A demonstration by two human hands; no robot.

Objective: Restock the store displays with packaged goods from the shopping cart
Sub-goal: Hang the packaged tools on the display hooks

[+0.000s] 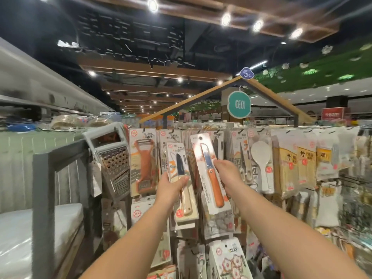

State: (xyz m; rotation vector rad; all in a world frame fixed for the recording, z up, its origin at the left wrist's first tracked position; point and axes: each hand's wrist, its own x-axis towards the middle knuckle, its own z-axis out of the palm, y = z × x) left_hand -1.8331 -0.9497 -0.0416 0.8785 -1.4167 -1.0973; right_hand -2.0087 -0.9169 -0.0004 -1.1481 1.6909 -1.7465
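Observation:
My left hand grips a stack of packaged knives with pale wooden handles, thumb across the front card, held up against the hanging display rack. My right hand holds a carded foldable knife with an orange-brown handle by its right edge, tilted slightly left, its hang hole near the top row of hooks. Both packs are in front of other hanging goods. No shopping cart is in view.
Orange peelers and a box grater hang to the left. Rice paddles, scissors and bamboo-stick packs hang to the right. A grey metal frame and a white wrapped surface lie at left. More carded goods hang below.

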